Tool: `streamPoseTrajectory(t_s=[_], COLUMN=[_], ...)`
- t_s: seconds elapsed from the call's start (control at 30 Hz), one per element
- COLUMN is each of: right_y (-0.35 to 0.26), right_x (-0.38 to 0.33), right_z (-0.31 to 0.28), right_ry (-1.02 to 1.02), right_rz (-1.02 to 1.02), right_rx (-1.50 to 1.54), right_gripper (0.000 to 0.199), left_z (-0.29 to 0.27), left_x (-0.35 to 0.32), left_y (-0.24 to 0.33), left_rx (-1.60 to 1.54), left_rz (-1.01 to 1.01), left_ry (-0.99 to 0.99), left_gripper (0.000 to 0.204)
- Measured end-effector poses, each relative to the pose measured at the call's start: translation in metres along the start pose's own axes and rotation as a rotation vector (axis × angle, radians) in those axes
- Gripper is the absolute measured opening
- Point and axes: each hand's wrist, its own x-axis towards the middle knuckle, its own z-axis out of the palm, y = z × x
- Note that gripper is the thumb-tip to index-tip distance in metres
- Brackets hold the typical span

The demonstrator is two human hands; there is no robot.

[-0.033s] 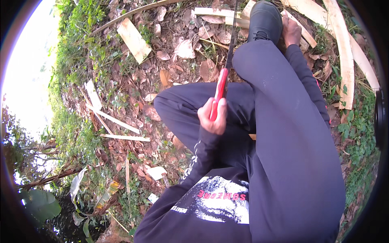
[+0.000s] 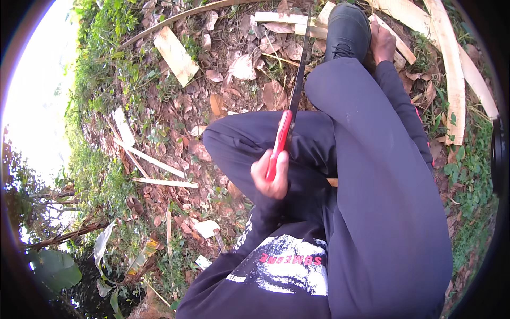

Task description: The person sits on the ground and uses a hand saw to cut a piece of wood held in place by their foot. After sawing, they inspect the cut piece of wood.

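Leafy ground (image 2: 175, 135) below, left hand (image 2: 269, 178) clamps a red-handled saw (image 2: 284, 127), drawn nearer now, perhaps mid-stroke; right hand (image 2: 382, 43), grip unclear.

Left grip (image 2: 270, 178) curled fist-like; right grip (image 2: 382, 41) farther forward, right arm (image 2: 399, 101) extended.

Red handle (image 2: 281, 139), dark blade (image 2: 301, 66), black shoe (image 2: 348, 32), dark trousers (image 2: 393, 175), pale-yellow plank (image 2: 176, 56), white-splotched black shirt (image 2: 289, 266)
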Motion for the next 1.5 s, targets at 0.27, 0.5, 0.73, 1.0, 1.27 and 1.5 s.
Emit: streamPoseTrajectory(t_s=[0.27,0.5,0.73,1.0,1.27,1.5], right_y=[-0.007,-0.007,0.014,-0.016,0.002,-0.012], right_x=[-0.002,-0.005,0.011,-0.005,-0.005,-0.006], right_z=[0.002,0.000,0.016,0.008,0.004,-0.010], right_ry=[0.007,-0.052,0.028,0.023,0.045,-0.014], right_rz=[0.001,0.014,-0.064,-0.047,-0.024,0.036], right_rx=[0.020,0.008,-0.035,0.114,0.001,0.056], right_gripper=[0.066,0.067,0.066,0.062,0.054,0.059], left_z=[0.023,-0.018,-0.018,0.017,-0.014,-0.003], left_x=[0.034,-0.024,-0.031,0.039,-0.005,-0.016], left_y=[0.000,0.027,0.028,0.008,0.025,0.015], left_rx=[-0.037,-0.031,-0.069,-0.028,0.009,0.029], left_rz=[0.000,-0.056,-0.098,0.048,-0.086,-0.032], left_ry=[0.013,0.042,0.038,0.038,-0.005,0.044], left_gripper=[0.029,0.031,0.027,0.032,0.028,0.034])
